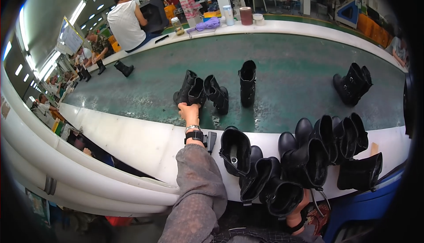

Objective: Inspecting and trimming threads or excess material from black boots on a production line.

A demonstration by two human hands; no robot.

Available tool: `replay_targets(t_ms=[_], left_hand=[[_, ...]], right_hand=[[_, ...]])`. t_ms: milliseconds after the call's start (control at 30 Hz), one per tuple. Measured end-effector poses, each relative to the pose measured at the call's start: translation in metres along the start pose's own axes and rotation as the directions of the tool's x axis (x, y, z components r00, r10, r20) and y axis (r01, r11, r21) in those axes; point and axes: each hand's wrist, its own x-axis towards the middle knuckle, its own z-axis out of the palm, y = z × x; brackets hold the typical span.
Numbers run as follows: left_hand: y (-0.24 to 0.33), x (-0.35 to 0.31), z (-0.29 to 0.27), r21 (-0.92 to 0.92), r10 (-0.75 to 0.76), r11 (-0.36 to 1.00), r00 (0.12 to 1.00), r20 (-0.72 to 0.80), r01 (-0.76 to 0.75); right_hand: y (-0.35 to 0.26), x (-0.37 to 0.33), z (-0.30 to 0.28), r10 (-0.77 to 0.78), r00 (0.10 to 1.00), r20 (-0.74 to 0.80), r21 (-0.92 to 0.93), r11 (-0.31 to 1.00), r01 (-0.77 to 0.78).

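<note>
1. Left hand [189, 111] reaches forward over the white desk [145, 139] onto the green conveyor belt [287, 71], fingers closed on the heel of a black boot [191, 90] lying there.
2. Two more boots [217, 94] stand just beside it on the belt.
3. Right hand [295, 218] sits low under a cluster of black boots [304, 157] at the desk's near edge; its grip cannot be made out.

Six black boots [220, 94] stand on the green belt [291, 66], about nine more crowd the white ledge [145, 141].
</note>
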Motion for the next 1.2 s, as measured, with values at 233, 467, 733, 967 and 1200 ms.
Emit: replay_targets(t_ms=[233, 467, 733, 967, 1200], left_hand=[[-0.013, 0.009, 0.011, -0.49, 0.162, 0.872, 0.957, 0.242, -0.024], [-0.011, 0.013, 0.011, -0.575, 0.066, 0.81, 0.955, 0.288, 0.118], [-0.011, 0.006, 0.01, -0.328, 0.171, 0.943, 0.92, 0.353, -0.049], [0.009, -0.005, -0.017, -0.72, 0.145, 0.168, 0.706, 0.694, 0.673], [0.061, -0.045, -0.077, -0.581, 0.739, -0.118, 0.462, 0.49, 0.805]], right_hand=[[-0.005, -0.006, -0.008, 0.163, 0.977, 0.136, 0.043, 0.984, -0.17], [-0.002, 0.003, 0.001, -0.009, 0.999, 0.048, -0.012, 1.0, 0.01], [0.004, -0.001, 0.003, -0.075, 0.997, 0.033, -0.038, 0.996, 0.076], [-0.004, 0.011, 0.0, -0.106, 0.994, 0.011, -0.037, 0.994, 0.106], [-0.008, 0.011, -0.003, -0.12, 0.991, -0.06, 0.037, 0.992, 0.122]])
